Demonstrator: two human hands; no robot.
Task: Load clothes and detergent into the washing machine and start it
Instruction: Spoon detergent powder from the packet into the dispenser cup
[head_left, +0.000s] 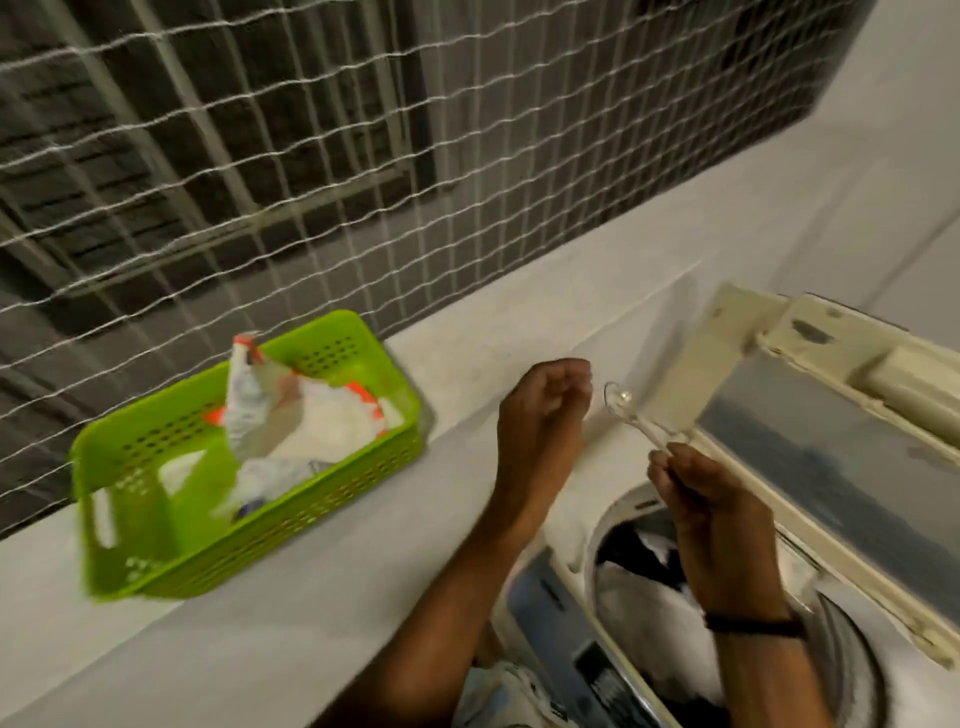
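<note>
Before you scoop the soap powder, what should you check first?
1. Washer lid up: ok.
2. Clothes inside the drum: ok.
3. Right hand pinches the clear spoon by its handle: ok.
4. Detergent bag open, white powder showing, inside the green basket: ok.
5. Spoon bowl empty and clean: cannot tell, blurred.
6. Left hand free to steady the bag: cannot tell, its palm faces away.
</note>
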